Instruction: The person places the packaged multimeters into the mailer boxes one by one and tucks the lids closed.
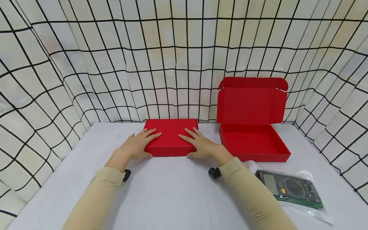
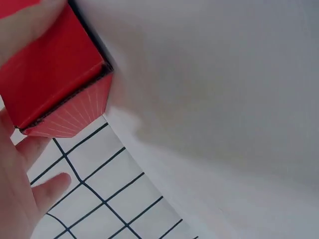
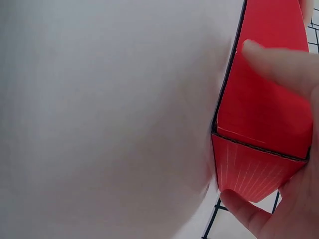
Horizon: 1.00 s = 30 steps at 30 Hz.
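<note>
A closed red cardboard box [image 1: 172, 134] lies flat on the white table. My left hand [image 1: 138, 143] rests on its left front corner, fingers spread and mostly straight across the lid, thumb low at the front face. At the right front corner, my right hand [image 1: 202, 145] touches the box the same way, its thumb against the front. The left wrist view shows the box's end [image 2: 75, 109] beside the left hand [image 2: 15, 184]. In the right wrist view, the right thumb [image 3: 279, 64] lies on the red front face, with another finger low by the box's end.
A second red box [image 1: 253, 140] stands to the right, lid [image 1: 250, 105] raised, its inside bare. Nearer on the right, a multimeter [image 1: 290, 188] lies in a clear plastic bag [image 1: 310, 214]. White walls with a black grid [image 1: 184, 64] enclose the table [image 1: 166, 198] at the back and sides.
</note>
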Each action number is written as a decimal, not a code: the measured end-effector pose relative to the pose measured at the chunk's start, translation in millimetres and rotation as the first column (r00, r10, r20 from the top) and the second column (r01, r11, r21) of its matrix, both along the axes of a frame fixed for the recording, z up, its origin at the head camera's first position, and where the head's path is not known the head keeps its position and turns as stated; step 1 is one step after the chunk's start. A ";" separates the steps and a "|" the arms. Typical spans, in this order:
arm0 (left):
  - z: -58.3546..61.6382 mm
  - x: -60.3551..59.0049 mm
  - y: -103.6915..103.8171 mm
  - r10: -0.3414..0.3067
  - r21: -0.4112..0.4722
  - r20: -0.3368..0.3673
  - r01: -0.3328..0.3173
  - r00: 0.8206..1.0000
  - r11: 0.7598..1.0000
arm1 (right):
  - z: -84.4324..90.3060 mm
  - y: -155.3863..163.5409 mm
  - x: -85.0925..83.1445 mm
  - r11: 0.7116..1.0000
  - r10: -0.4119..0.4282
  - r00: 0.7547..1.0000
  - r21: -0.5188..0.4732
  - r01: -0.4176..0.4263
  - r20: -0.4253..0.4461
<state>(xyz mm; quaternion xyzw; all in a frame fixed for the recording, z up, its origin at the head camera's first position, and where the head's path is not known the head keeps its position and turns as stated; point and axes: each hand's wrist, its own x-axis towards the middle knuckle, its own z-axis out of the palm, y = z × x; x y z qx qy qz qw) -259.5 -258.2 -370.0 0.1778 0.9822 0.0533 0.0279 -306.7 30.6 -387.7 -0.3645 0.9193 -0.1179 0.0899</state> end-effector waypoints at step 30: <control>-1.7 -3.7 -0.9 -0.010 0.046 0.107 0.005 0.994 0.999 | -0.8 -3.4 3.9 1.000 -0.004 0.997 0.015 0.005 -0.074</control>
